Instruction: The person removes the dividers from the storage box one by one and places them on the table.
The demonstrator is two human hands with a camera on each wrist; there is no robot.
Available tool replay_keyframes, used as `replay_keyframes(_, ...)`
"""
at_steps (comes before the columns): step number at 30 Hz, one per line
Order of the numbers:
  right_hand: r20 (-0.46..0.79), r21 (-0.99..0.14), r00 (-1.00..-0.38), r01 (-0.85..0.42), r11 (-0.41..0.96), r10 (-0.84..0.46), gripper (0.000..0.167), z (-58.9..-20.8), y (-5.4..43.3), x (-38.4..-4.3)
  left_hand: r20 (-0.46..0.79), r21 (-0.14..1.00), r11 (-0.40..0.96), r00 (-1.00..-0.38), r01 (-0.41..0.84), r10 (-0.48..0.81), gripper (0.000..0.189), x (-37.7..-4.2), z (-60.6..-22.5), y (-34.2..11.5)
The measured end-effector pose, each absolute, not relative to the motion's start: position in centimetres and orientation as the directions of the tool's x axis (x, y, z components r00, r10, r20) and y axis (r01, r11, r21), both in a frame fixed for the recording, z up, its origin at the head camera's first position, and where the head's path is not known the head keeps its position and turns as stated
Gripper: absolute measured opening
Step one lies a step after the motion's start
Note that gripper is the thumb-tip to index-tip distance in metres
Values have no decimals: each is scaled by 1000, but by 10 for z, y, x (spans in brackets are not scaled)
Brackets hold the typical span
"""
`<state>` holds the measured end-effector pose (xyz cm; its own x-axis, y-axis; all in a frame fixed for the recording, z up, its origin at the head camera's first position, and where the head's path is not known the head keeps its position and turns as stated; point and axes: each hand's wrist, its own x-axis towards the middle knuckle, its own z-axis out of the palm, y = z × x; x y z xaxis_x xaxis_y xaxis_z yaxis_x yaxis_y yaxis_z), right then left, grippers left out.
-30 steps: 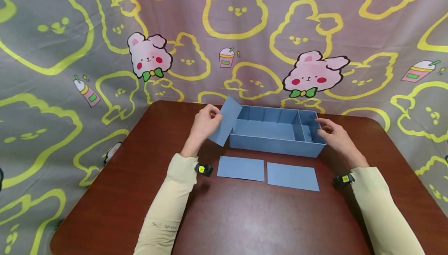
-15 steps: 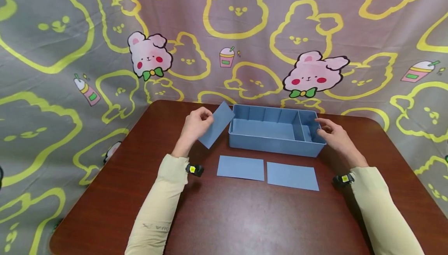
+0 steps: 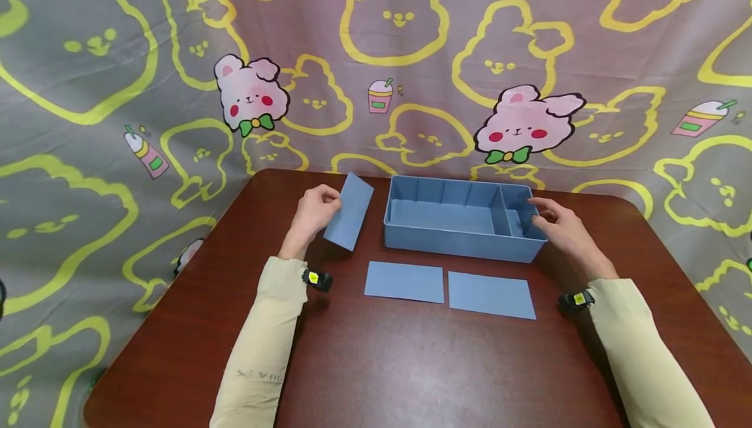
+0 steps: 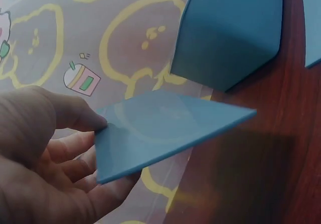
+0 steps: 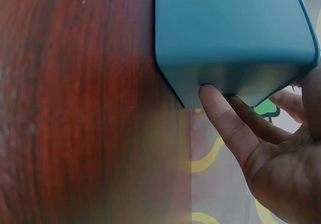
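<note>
Head view: left of the blue tray (image 3: 458, 243), the left hand (image 3: 313, 210) pinches a panel (image 3: 352, 211); two loose panels (image 3: 404, 282) lie before the tray. Left wrist: the pinched panel tilts. Right wrist: the right hand (image 5: 278, 169), unclenched, touches the tray's end.

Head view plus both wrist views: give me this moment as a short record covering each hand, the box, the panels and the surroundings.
Left hand: pinches a blue panel between thumb and fingers
Panel position: tilted, apart from the box
Right hand: fingers touch the outside of the box's right end
Box: blue, open-topped, on the table; a divider splits off a narrower right compartment
Left loose panel: flat on the table, in front of the box
Right loose panel: flat beside it, small gap between
Backdrop: curtain with cartoon prints
</note>
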<state>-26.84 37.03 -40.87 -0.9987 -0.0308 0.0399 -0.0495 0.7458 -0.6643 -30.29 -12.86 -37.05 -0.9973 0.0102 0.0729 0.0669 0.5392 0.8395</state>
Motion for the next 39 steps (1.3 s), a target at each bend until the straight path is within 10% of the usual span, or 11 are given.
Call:
replay_keyframes(14,40,-670,-999,-44,742,-23,54,-413,371,-266,-181,871,481,-976,-102,121,22,-312,-381,-135)
replay_keyframes(39,42,-659,-999,-45,751,-23,54,-409,368,-265,-277,763,643,-934,-71,226,14,-319,-404,-147)
